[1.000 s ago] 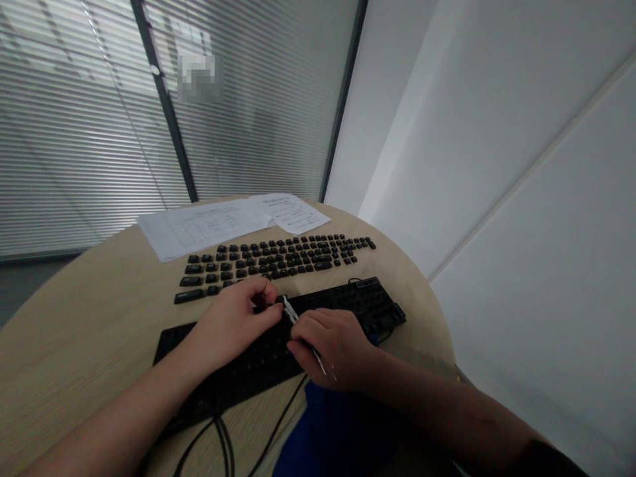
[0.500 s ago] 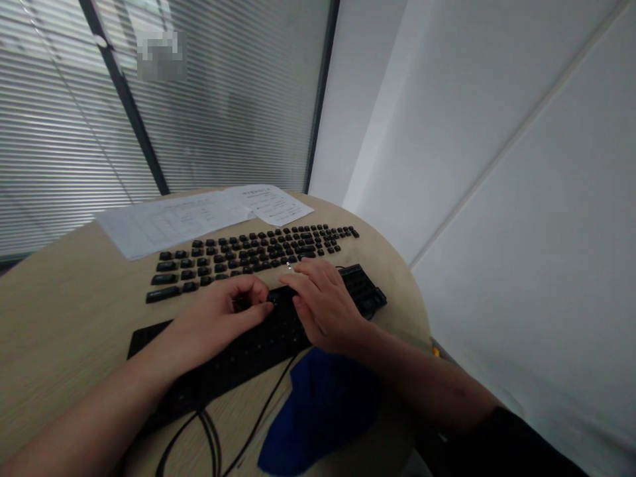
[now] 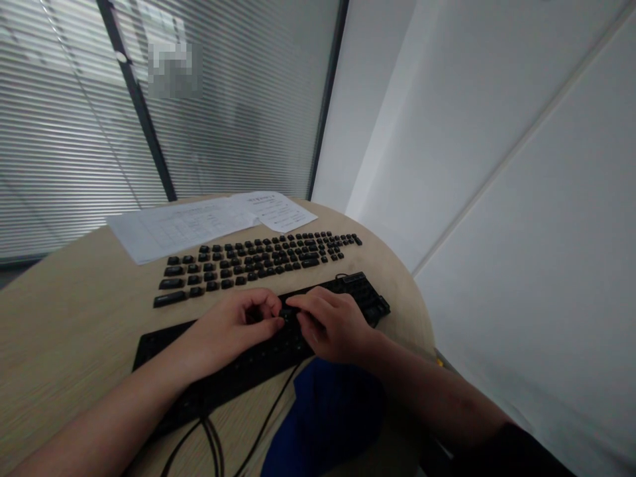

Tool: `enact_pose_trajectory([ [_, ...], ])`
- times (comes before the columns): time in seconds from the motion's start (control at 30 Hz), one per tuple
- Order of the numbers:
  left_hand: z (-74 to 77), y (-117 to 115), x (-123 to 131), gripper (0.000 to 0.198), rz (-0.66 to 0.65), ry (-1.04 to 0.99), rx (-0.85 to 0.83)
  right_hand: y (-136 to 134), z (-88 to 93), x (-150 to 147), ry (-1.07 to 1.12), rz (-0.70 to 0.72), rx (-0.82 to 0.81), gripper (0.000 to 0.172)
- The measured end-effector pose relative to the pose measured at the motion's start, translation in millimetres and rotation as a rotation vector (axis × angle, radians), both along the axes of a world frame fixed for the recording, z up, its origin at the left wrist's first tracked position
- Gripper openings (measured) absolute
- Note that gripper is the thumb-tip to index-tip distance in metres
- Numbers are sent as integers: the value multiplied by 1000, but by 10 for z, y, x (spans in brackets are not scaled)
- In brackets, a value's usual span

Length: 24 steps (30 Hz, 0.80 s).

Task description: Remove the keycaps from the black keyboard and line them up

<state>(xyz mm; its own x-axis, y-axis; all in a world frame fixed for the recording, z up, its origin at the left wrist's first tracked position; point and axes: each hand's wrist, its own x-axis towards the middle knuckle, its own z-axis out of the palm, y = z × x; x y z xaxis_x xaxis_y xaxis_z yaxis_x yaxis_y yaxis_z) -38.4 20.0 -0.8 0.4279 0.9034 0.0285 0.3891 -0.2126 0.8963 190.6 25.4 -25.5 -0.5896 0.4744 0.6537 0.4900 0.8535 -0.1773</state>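
Observation:
A black keyboard (image 3: 223, 387) lies slantwise across the table, its keycaps off over much of the visible deck. Both my hands meet above its middle. With thumb and forefinger bent together, my left hand (image 3: 243, 324) is closed at a small black piece (image 3: 287, 311), which looks like a keycap. My right hand (image 3: 332, 324) comes in from the other side, forefinger and thumb closed around the same spot. Which hand grips the piece is hidden by the fingers. Beyond the keyboard, loose black keycaps (image 3: 223, 264) lie in rows.
Printed paper sheets (image 3: 183, 225) lie at the table's far side. A blue cloth (image 3: 322, 417) is by the near edge, beside black cables (image 3: 268, 404). The round table (image 3: 69, 318) stands near a white wall (image 3: 497, 132) and window blinds (image 3: 238, 119).
My right hand has come down from above the keyboard's far edge, and its fingertips now meet those of my left. A small shiny bit by the right fingers is out of sight. The view shifted slightly.

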Motion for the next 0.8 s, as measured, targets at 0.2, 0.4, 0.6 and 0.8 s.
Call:
enact_pose_trajectory([
  [0.2, -28, 11, 20, 30, -10, 8, -30, -16, -73, -65, 21, 35, 23, 18],
  [0.4, -12, -4, 22, 38, 3, 75, 38, 151, 4, 137, 32, -34, 20, 14],
  [0.6, 56, 48, -189, 35, 108, 303, 288, 1244, 122, 1110, 190, -556, -357, 26],
  [0.8, 10, 147, -352, 34, 119, 403, 337, 1988, -227, 1459, 87, -594, -505, 21],
])
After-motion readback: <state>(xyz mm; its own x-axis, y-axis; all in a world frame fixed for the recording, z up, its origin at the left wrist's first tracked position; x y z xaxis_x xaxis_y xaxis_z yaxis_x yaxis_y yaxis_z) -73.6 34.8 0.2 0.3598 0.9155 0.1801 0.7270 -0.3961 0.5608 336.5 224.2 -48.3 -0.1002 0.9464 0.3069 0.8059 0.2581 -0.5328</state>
